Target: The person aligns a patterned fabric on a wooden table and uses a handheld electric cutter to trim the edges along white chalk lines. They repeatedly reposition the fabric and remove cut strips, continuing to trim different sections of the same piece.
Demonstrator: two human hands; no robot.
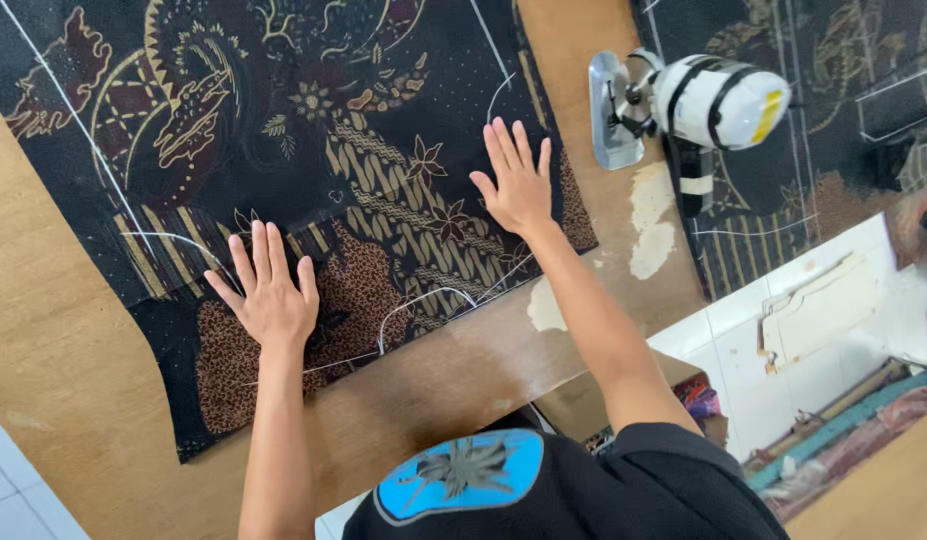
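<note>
Both hands spread flat on dark patterned cloth

Head view: left hand [271, 290] and right hand [519, 182] press fingers-wide on the cloth [324, 140], seemingly to hold it smooth on the wooden table [54, 350]; its cut edge lies just below the left palm, a cutting machine [699, 105] right of the right hand.

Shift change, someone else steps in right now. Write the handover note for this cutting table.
Left hand: flat, fingers spread, pressing the dark patterned batik fabric near its lower edge.
Right hand: flat on the same fabric, near its right edge.
Neither grip holds anything.
Fabric lies spread on the wooden table, white chalk lines drawn on it.
White electric cloth cutter stands to the right, untouched.
No cut along the lines shows.
</note>
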